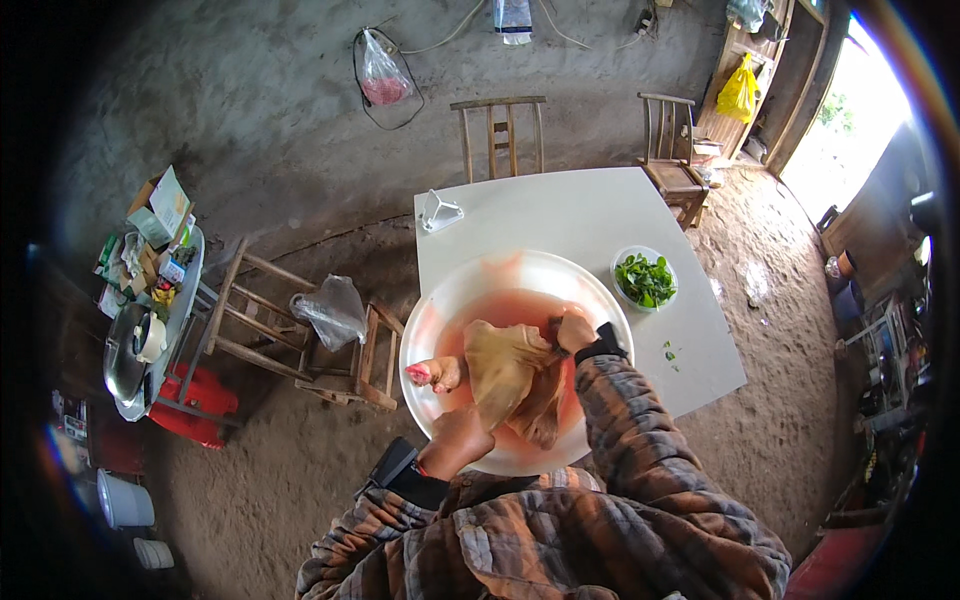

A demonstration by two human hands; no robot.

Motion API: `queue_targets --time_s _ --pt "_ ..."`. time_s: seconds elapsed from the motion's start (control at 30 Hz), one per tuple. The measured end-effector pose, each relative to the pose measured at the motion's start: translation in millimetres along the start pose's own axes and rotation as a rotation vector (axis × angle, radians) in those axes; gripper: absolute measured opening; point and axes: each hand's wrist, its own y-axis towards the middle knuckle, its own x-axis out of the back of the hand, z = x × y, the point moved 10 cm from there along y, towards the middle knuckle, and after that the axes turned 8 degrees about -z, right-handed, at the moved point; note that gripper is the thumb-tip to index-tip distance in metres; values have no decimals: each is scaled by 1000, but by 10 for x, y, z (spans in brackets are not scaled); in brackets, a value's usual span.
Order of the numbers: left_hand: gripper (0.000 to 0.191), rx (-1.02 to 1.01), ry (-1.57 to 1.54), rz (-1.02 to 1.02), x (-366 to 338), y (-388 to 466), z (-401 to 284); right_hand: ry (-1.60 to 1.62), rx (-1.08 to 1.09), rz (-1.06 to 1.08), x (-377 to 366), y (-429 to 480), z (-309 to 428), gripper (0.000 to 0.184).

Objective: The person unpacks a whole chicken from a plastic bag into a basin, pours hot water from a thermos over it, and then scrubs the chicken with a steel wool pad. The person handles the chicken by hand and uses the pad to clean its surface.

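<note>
A large white basin (517, 268) holds reddish water (480, 304) near the front of the table. In it lies a broad piece of skin-on meat (499, 364) with pale yellowish skin and folded, browner lower parts. My left hand (459, 436) grips its near left edge at the basin's rim. My right hand (576, 334) is closed around a small dark object (555, 330) at the meat's far right side; the fingers hide most of that object. To the left, a smaller piece of meat (435, 373) with a red cut end rests against the big one.
On the white table (540, 210) stand a clear bowl of green leaves (645, 281) and a white plastic stand (441, 211). Loose leaf bits (670, 356) lie to the right. Wooden chairs (501, 135) surround it; one at left (300, 337) carries a plastic bag (332, 311).
</note>
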Motion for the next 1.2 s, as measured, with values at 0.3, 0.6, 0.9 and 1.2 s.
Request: queue_targets --time_s 0.3,0.6,0.9,1.2 --pt "27 13 50 -42 -166 120 93 78 366 -255 436 -661 1275 39" --pt "29 7 -7 -70 -140 81 143 79 42 -220 -205 -310 947 28" --pt "32 9 34 -89 -316 99 208 442 -111 -19 -105 -217 485 39" --pt "36 -2 -45 -21 -184 105 183 10 96 -45 529 -346 726 39"
